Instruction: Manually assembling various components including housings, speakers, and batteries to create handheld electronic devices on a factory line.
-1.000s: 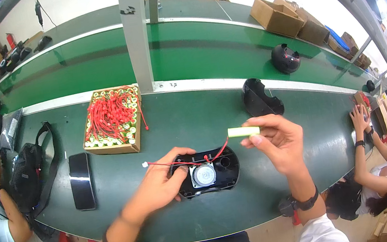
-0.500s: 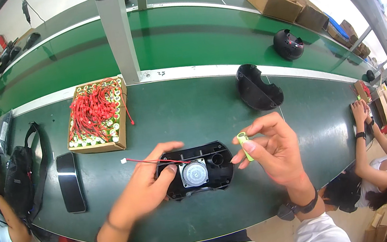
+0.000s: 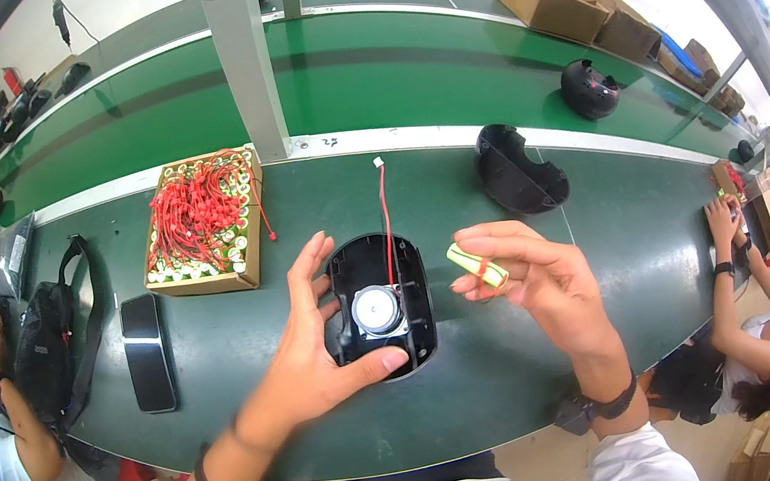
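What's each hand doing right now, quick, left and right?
Left hand: open, fingers spread, thumb resting on the black speaker housing.
Right hand: closed, pinching a small yellow-green strip above the table.

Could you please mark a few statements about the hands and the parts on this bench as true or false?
1. The left hand rests on the black housing. True.
2. The right hand is empty. False: it pinches a small yellow-green piece.
3. A red wire runs from the housing away from the person. True.
4. The cardboard box of red wires sits right of the housing. False: it sits to the left.
5. The round speaker lies in the housing. True.
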A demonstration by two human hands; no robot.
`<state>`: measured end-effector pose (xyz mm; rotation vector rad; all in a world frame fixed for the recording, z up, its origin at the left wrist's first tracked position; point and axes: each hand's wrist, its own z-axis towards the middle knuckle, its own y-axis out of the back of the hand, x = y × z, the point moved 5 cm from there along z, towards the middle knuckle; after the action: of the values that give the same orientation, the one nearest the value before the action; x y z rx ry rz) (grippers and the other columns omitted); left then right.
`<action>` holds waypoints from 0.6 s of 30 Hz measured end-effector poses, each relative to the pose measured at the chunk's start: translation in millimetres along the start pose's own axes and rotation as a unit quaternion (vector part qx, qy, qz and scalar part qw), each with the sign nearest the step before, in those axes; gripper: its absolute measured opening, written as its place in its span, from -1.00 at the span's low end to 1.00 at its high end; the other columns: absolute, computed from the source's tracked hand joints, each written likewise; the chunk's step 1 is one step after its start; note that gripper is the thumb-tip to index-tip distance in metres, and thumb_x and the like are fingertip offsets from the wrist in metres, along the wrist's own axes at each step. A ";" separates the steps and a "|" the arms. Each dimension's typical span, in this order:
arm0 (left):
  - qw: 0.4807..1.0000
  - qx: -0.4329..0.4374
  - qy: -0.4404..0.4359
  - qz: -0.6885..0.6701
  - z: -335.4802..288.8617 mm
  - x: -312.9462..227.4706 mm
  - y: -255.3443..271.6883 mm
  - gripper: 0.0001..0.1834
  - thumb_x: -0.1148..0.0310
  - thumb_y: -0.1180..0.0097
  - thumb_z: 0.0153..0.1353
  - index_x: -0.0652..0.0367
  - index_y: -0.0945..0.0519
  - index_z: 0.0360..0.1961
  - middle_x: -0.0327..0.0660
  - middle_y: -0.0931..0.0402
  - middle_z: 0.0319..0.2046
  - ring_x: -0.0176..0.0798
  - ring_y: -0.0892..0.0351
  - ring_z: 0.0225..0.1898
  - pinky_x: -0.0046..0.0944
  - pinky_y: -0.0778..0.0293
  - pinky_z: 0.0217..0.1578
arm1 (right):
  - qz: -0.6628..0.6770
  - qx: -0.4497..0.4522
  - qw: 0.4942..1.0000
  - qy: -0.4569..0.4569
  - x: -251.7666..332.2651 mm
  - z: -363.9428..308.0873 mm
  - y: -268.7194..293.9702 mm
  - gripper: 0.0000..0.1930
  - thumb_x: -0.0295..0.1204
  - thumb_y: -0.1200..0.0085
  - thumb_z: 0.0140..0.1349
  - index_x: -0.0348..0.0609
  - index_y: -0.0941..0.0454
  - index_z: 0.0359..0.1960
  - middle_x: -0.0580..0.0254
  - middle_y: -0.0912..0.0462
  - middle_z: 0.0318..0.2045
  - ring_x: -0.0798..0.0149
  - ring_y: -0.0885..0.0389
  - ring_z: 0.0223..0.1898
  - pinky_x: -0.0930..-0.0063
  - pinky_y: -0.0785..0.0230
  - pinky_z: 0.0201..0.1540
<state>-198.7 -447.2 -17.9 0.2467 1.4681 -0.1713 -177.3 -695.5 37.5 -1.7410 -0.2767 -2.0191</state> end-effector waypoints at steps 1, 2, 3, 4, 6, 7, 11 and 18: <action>1.000 -0.007 -0.015 0.027 -1.7 -1.8 0.3 0.48 0.06 -0.69 -0.05 0.25 0.20 0.62 0.29 0.13 0.58 0.27 -0.12 0.55 0.23 -0.22 0.48 | 0.001 0.000 1.000 0.000 -0.6 0.2 -3.3 -0.58 -0.69 -0.06 0.43 -0.44 -0.54 0.31 -0.11 -0.46 0.36 0.06 -0.74 0.11 0.27 -0.64 0.18; 0.998 -0.015 -0.030 0.053 -3.0 -3.1 0.9 0.54 0.03 -0.73 -0.12 0.23 0.21 0.62 0.28 0.16 0.58 0.29 -0.09 0.56 0.25 -0.23 0.48 | -0.031 -0.012 0.999 0.014 1.0 0.5 -6.9 -0.59 -0.70 -0.06 0.43 -0.45 -0.55 0.29 -0.12 -0.47 0.35 0.07 -0.74 0.11 0.26 -0.64 0.19; 0.997 -0.015 -0.038 0.066 -2.8 -2.7 1.5 0.63 0.00 -0.78 -0.23 0.21 0.22 0.63 0.25 0.20 0.59 0.31 -0.04 0.57 0.29 -0.22 0.47 | -0.063 -0.024 0.997 0.028 1.8 0.5 -8.8 -0.60 -0.70 -0.06 0.43 -0.47 -0.55 0.28 -0.13 -0.49 0.34 0.08 -0.73 0.11 0.26 -0.64 0.20; 0.997 -0.016 -0.037 0.066 -2.2 -2.0 2.3 0.63 0.00 -0.78 -0.23 0.21 0.22 0.63 0.25 0.20 0.59 0.31 -0.04 0.57 0.29 -0.22 0.47 | -0.063 -0.024 0.997 0.026 1.6 -0.4 -9.2 -0.60 -0.70 -0.06 0.43 -0.47 -0.55 0.28 -0.13 -0.49 0.34 0.08 -0.73 0.11 0.26 -0.64 0.20; 0.991 0.031 -0.070 0.107 -1.0 -3.9 0.8 0.63 -0.02 -0.78 -0.24 0.21 0.22 0.63 0.21 0.20 0.59 0.29 -0.04 0.57 0.30 -0.23 0.46 | -0.066 -0.025 0.997 0.009 -0.4 -2.1 -9.5 -0.57 -0.69 -0.07 0.45 -0.45 -0.50 0.34 -0.14 -0.59 0.25 0.11 -0.73 0.12 0.26 -0.63 0.21; 0.991 0.029 -0.067 0.108 -0.3 -5.7 4.0 0.63 -0.02 -0.78 -0.24 0.21 0.22 0.63 0.21 0.20 0.59 0.29 -0.04 0.57 0.30 -0.23 0.46 | -0.064 -0.024 0.998 0.007 -2.1 -3.5 -11.0 -0.57 -0.69 -0.07 0.45 -0.45 -0.50 0.34 -0.14 -0.59 0.25 0.11 -0.73 0.12 0.26 -0.63 0.21; 0.972 0.062 -0.097 0.204 -1.0 -15.9 14.1 0.63 -0.04 -0.78 -0.27 0.23 0.18 0.63 0.18 0.15 0.58 0.25 -0.06 0.57 0.26 -0.26 0.45 | -0.092 -0.073 0.992 0.046 -0.7 -7.7 -9.6 -0.52 -0.60 -0.06 0.51 -0.41 -0.40 0.43 -0.12 -0.69 0.12 0.19 -0.72 0.08 0.31 -0.61 0.17; 0.966 0.106 -0.074 0.224 -5.5 -11.1 -5.1 0.43 0.21 -0.72 -0.16 0.22 0.04 0.62 0.13 -0.26 0.46 0.12 -0.33 0.48 -0.02 -0.33 0.43 | -0.251 -0.151 0.938 0.186 20.0 -16.7 -8.1 -0.43 -0.34 -0.08 0.58 -0.38 -0.31 0.51 0.01 -0.71 0.02 0.22 -0.68 0.08 0.29 -0.51 0.20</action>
<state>-206.4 -450.9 -7.6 0.7161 1.2126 0.0216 -197.6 -699.8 55.0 -1.5081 -0.3223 -2.8444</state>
